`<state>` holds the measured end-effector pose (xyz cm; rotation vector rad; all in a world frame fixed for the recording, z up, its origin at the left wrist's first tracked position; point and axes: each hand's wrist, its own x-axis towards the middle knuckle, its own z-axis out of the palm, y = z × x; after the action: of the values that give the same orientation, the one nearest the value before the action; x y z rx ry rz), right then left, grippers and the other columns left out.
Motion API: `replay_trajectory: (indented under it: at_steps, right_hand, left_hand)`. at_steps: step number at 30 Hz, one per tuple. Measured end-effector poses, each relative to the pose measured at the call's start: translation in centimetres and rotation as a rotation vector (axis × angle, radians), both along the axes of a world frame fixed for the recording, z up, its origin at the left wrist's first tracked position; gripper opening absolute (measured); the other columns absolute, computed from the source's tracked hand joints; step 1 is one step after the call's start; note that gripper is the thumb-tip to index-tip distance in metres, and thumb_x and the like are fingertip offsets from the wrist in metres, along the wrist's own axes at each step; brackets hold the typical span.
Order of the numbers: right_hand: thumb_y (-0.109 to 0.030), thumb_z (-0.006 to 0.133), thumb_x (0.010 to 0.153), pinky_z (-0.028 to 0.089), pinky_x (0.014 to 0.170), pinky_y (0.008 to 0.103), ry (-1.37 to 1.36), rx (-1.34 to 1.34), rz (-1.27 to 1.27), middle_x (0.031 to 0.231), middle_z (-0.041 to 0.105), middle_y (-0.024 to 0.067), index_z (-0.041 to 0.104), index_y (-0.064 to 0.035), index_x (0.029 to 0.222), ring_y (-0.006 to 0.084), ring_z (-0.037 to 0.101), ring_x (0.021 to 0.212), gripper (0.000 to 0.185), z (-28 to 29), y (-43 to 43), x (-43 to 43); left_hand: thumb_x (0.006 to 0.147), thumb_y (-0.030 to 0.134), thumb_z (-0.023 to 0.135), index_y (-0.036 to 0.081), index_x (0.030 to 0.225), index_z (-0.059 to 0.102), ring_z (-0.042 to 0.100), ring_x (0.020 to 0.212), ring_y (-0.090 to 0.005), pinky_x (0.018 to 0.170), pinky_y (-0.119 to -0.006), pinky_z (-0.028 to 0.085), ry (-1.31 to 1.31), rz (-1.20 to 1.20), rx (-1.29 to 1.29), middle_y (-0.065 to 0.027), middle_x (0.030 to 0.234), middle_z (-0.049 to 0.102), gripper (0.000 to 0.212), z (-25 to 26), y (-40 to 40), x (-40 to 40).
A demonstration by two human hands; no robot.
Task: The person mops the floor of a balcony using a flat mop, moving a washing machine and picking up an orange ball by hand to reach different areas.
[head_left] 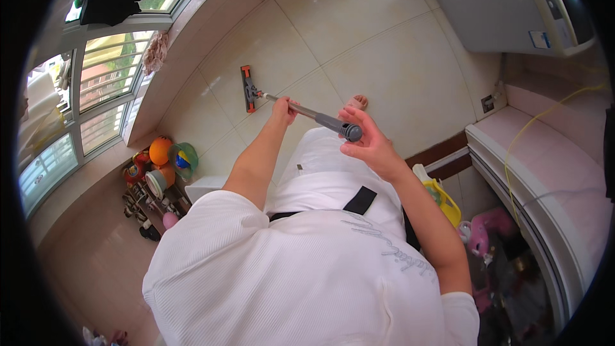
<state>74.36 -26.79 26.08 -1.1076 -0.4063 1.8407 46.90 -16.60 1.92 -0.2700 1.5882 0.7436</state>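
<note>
A mop with a metal pole and a grey plastic handle runs slantwise in front of me. Its flat grey-and-orange head rests on the tiled floor, towards the windows. My left hand is closed around the metal pole near the head. Beside the grey handle's rounded end is my right hand, its fingers spread and the palm partly behind the handle; it is not wrapped around it. One foot in a sandal shows just beyond the handle.
Barred windows line the left wall. Below them stand a shoe rack, an orange ball and a green basin. A grey appliance stands at the upper right, above a floor drain. A yellow plastic item and a sliding-door track lie at the right.
</note>
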Motion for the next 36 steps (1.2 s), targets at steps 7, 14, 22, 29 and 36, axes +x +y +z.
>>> replay_trajectory:
  at_steps: [7, 14, 22, 29, 36]
  right_hand:
    - [-0.008, 0.064, 0.078, 0.036, 0.091, 0.0271, -0.162, 0.021, -0.109, 0.114, 0.052, 0.0064, 0.055, -0.0052, 0.094, 0.0151, 0.045, 0.107, 0.019, -3.3, -0.9, 5.3]
    - [0.002, 0.053, 0.079, 0.032, 0.095, 0.0317, -0.247, 0.067, -0.315, 0.107, 0.056, 0.0108, 0.053, -0.0028, 0.087, 0.0216, 0.045, 0.112, 0.009, -2.2, -9.9, 20.6]
    - [-0.009, 0.053, 0.08, 0.028, 0.1, 0.0413, -0.636, 0.134, -0.399, 0.101, 0.053, 0.0119, 0.049, -0.0028, 0.089, 0.0283, 0.044, 0.112, 0.012, 9.9, -20.7, 45.8]
    - [-0.014, 0.05, 0.079, 0.03, 0.099, 0.0431, -1.107, 0.131, -0.364, 0.1, 0.053, 0.0128, 0.047, -0.0045, 0.086, 0.0306, 0.046, 0.11, 0.012, 21.2, -21.9, 53.3]
    - [-0.016, 0.055, 0.072, 0.039, 0.087, 0.0453, -1.386, 0.321, -0.167, 0.085, 0.055, 0.0161, 0.045, -0.0017, 0.078, 0.033, 0.053, 0.093, 0.018, 22.8, -19.4, 41.7]
  left_hand:
    - [0.088, 0.021, 0.038, 0.001, 0.082, 0.045, 0.059, 0.066, -0.0211, 0.06, -0.033, 0.053, -0.008, -0.434, -0.105, -0.0103, 0.072, 0.055, 0.022, 2.5, -0.4, 9.1]
    - [0.087, 0.016, 0.036, -0.002, 0.09, 0.047, 0.06, 0.07, -0.0237, 0.063, -0.036, 0.054, -0.03, -0.517, -0.209, -0.0118, 0.08, 0.057, 0.021, -3.2, -6.7, 24.5]
    - [0.082, 0.008, 0.036, 0.0, 0.084, 0.047, 0.06, 0.055, -0.0256, 0.045, -0.038, 0.053, -0.262, -0.433, -0.182, -0.0139, 0.07, 0.057, 0.014, 5.1, -18.8, 58.3]
    - [0.081, 0.009, 0.04, 0.002, 0.083, 0.047, 0.06, 0.058, -0.0235, 0.054, -0.041, 0.055, -0.638, -0.36, -0.204, -0.011, 0.071, 0.056, 0.01, 13.6, -22.9, 73.9]
    - [0.08, 0.01, 0.045, 0.004, 0.082, 0.046, 0.06, 0.066, -0.023, 0.067, -0.04, 0.055, -0.832, -0.514, -0.184, -0.0092, 0.076, 0.054, 0.006, 15.1, -22.5, 69.1]
